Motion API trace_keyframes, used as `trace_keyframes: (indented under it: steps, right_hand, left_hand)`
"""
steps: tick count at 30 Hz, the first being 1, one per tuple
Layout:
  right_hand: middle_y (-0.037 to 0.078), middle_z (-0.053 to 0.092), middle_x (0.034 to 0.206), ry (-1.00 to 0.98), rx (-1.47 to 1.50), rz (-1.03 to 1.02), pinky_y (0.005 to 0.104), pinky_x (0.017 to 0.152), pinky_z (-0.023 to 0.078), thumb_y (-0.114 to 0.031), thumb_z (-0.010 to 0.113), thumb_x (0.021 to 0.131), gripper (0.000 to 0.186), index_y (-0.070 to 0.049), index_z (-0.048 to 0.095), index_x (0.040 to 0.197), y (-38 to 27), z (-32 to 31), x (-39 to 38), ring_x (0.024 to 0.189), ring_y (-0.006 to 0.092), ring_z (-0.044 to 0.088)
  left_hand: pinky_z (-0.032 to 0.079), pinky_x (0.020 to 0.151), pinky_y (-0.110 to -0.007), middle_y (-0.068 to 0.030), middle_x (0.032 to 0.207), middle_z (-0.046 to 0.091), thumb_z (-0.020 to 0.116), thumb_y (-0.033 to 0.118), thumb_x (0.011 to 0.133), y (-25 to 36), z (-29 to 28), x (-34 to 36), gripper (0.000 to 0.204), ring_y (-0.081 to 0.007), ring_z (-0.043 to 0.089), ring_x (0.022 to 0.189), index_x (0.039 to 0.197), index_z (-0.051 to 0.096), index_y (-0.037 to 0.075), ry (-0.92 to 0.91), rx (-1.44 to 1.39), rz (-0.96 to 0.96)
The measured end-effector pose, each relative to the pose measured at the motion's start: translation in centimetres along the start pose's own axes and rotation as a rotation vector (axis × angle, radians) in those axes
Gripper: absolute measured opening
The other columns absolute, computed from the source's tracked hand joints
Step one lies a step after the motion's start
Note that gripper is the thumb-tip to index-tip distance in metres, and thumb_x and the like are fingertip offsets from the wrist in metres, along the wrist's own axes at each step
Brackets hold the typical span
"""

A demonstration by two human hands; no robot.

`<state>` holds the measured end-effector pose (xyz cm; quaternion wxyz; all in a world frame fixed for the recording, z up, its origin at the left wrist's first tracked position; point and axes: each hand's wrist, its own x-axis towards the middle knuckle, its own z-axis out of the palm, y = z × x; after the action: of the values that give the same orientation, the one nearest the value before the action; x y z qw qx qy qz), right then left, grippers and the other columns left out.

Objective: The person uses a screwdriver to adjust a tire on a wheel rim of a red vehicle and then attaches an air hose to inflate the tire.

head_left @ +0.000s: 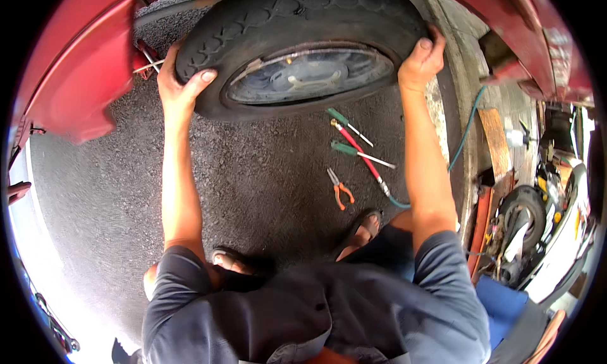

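Between my outstretched arms is a black car wheel (297,23), its tyre tread toward the top and its grey metal rim (310,78) facing me at a slant. My left hand (181,79) grips the tyre's left side, thumb on the sidewall and fingers behind the tread. On the opposite side my right hand (422,62) is closed around the tyre's edge, its fingertips partly hidden. Whether the wheel's far side rests on anything is out of sight.
On the asphalt lie two green-handled screwdrivers (344,148), a red air tool (360,150) with a teal hose (466,130), and orange-handled pliers (343,193). Red body panels (82,73) flank the wheel. At right, clutter includes another tyre (525,215). A red jack-like object (147,57) stands left.
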<state>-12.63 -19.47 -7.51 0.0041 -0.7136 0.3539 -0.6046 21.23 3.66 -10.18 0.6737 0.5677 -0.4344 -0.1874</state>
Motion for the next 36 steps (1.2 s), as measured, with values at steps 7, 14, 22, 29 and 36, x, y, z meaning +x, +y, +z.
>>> trace_keyframes:
  steps: [7,14,22,29,36]
  right_hand:
    - [0.02,0.066,0.103,0.012,-0.002,-0.1,0.0442,0.084,0.05,-0.056,0.049,0.095,0.059,-0.002,0.063,0.112,1.1,0.8,0.1,0.095,0.041,0.064]
    - [0.018,0.07,0.102,-0.033,-0.046,0.093,0.0444,0.082,0.052,-0.064,0.052,0.09,0.064,-0.004,0.066,0.112,1.7,-0.3,0.0,0.095,0.041,0.067]
    - [0.016,0.068,0.096,-0.038,-0.021,0.059,0.044,0.078,0.053,-0.064,0.058,0.085,0.063,-0.006,0.067,0.107,1.9,0.2,0.2,0.089,0.0375,0.066]
    - [0.012,0.07,0.096,0.006,-0.066,0.08,0.0424,0.075,0.054,-0.068,0.062,0.078,0.064,-0.01,0.067,0.106,1.7,-0.6,-0.2,0.086,0.0346,0.067]
    - [0.018,0.068,0.101,-0.032,0.012,0.032,0.0441,0.08,0.053,-0.07,0.062,0.08,0.074,-0.002,0.066,0.107,3.1,0.3,-0.4,0.093,0.0408,0.066]
  left_hand:
    - [0.046,0.092,-0.031,-0.0118,0.108,0.065,0.083,0.04,0.068,-0.8,-0.5,-0.5,0.074,-0.0194,0.061,0.099,0.12,0.057,-0.006,-0.025,-0.018,0.006]
    - [0.044,0.096,-0.034,-0.0157,0.113,0.064,0.082,0.044,0.068,-0.9,-0.2,0.4,0.083,-0.0236,0.06,0.104,0.125,0.055,-0.01,-0.03,0.029,0.025]
    - [0.042,0.109,-0.044,-0.0125,0.141,0.051,0.06,0.057,0.09,-1.9,-1.5,1.9,0.082,-0.0278,0.052,0.128,0.144,0.041,-0.001,0.009,-0.457,-0.42]
    - [0.039,0.113,-0.042,-0.0094,0.145,0.05,0.034,0.048,0.104,-2.0,-2.8,4.7,0.061,-0.0259,0.051,0.131,0.147,0.041,0.006,-0.192,-0.413,-0.691]
    - [0.032,0.117,-0.043,-0.0119,0.148,0.048,0.031,0.045,0.105,-6.1,-5.3,4.2,0.06,-0.0298,0.046,0.134,0.147,0.04,0.004,-0.414,-0.458,-0.427]
